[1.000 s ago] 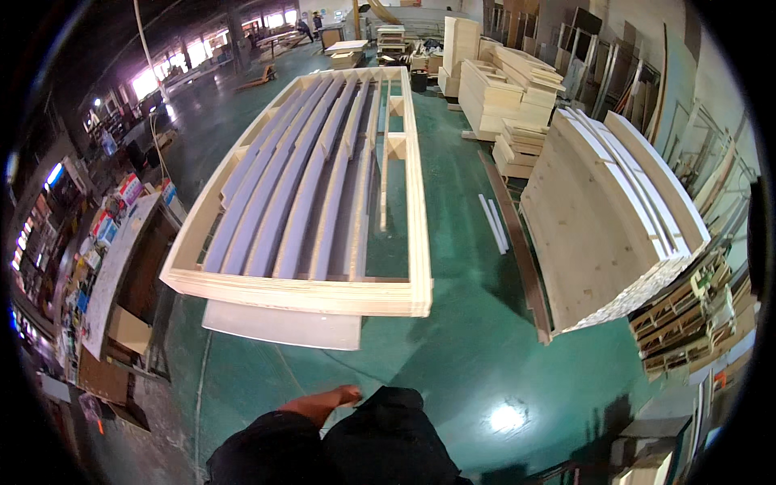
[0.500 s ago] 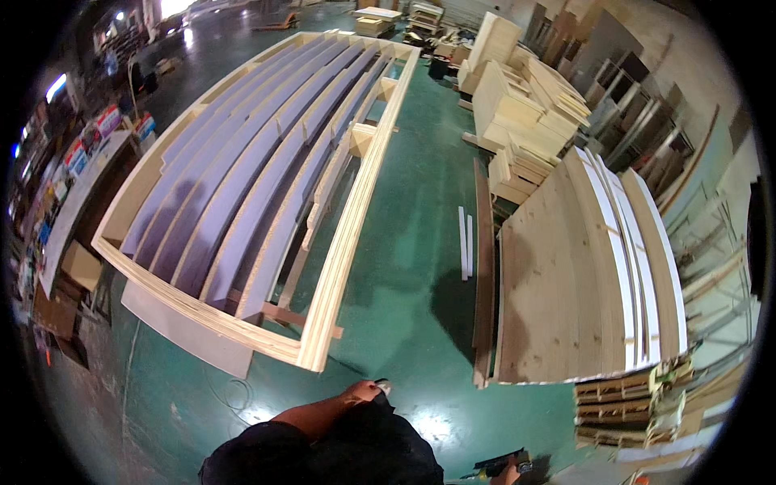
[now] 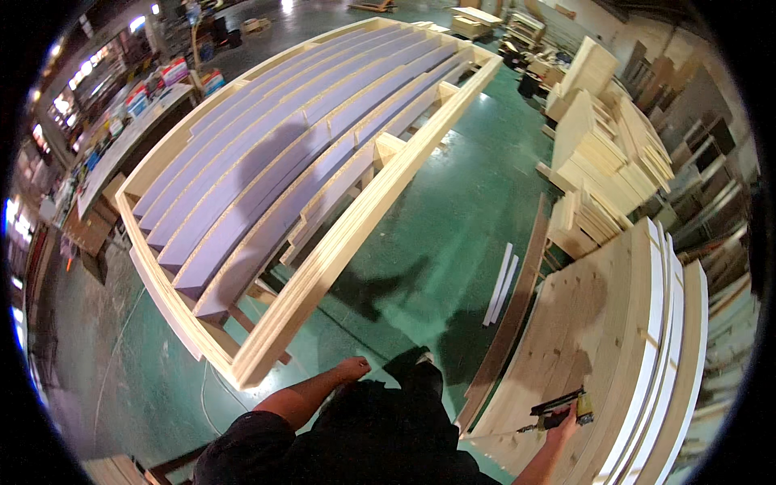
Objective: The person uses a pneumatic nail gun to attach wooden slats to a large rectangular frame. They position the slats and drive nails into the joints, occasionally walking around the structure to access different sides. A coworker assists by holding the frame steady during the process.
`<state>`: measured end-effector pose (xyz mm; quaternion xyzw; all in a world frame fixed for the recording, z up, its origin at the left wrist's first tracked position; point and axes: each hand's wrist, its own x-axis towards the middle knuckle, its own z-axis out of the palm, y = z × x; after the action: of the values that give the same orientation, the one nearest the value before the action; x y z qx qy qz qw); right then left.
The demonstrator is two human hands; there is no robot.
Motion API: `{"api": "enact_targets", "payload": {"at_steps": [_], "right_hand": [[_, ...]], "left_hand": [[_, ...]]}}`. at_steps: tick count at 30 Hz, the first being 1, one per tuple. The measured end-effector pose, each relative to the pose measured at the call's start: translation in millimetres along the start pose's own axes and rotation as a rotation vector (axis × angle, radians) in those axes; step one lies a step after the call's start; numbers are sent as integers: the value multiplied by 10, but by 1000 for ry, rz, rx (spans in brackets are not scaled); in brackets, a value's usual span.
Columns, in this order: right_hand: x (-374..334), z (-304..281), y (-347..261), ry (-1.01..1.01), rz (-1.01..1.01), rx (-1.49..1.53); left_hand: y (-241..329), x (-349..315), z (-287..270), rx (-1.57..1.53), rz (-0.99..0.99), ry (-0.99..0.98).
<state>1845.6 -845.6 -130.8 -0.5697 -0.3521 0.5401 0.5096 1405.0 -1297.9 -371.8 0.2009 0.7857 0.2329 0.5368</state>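
My right hand (image 3: pixel 568 428) grips a nail gun (image 3: pixel 561 408) with a black body and a yellow-green end. It is held out to my right, in front of the stack of wood panels (image 3: pixel 558 323) as seen from above. My left hand (image 3: pixel 353 369) hangs by my body with its fingers curled in, and nothing shows in it. Nearest to that hand is the front corner of a large pale timber frame (image 3: pixel 327 271). Long purple-sided ribs (image 3: pixel 242 186) with rough tan edges run lengthwise inside the frame, several of them stepped.
Two white strips (image 3: pixel 501 283) and a long brown board (image 3: pixel 509 315) lie on the green floor to the right. Beyond the panels stand stacked pale wooden boxes (image 3: pixel 602 137). A cluttered workbench (image 3: pixel 133 149) runs along the left. A thin hose (image 3: pixel 207 404) trails near the frame's corner.
The view has shifted, and the frame's front corner now appears farther left. My right hand with the nail gun has come up from the lower edge. My left hand still hangs by my body.
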Motion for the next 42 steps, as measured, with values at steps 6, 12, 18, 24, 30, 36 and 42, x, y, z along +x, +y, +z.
{"api": "enact_targets", "payload": {"at_steps": [6,12,18,24,30,36,42], "right_hand": [[1529,1746,-629,-258,36,-74],[2873,3387,-1378,-443,77,-149],[3361,5235,-1415,-531,165,-246],[2531,6749,-1872,-962,147,-299],[1436,8533,-1648,-1691,95,-618],[1557,9747,-948,-2064,-178,-1040],[327,10381,-784,-2137,12,-1341]], "left_hand": [[257,220,-57,-171,-162,320],[701,497,-174,-402,-139,527],[1594,905,-914,-542,-302,662],[2927,914,-2535,-562,260,534],[3978,236,-3896,-388,702,723],[3876,375,-4743,-168,196,1328],[3739,815,-4776,58,-111,1359]]}}
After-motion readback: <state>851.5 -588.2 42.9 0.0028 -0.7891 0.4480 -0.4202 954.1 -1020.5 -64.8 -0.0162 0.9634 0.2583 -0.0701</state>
